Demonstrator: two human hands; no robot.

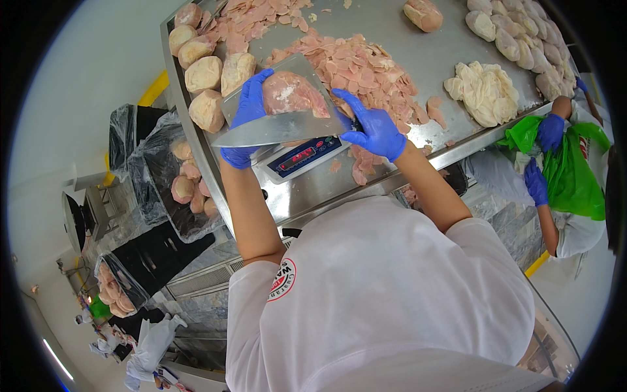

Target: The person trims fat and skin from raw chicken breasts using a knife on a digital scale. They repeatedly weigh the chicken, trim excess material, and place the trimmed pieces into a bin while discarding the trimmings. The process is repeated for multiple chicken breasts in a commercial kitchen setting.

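Observation:
My left hand, in a blue glove, grips the left side of a rounded chunk of pink meat over the metal pan of a digital scale. Closed around a dark handle, my right hand holds a large knife. The broad blade points left, crossing in front of the chunk and over my left hand's lower part. Whether its edge touches the meat, I cannot tell. Just beyond the scale spreads a heap of thin pink meat slices; its nearer end reaches the area beside my right hand.
Whole meat pieces line the steel table's left edge. A pale cloth-like bundle and stacked pale pieces lie right. Lined black crates stand left of the table. A blue-gloved co-worker handles green plastic at right.

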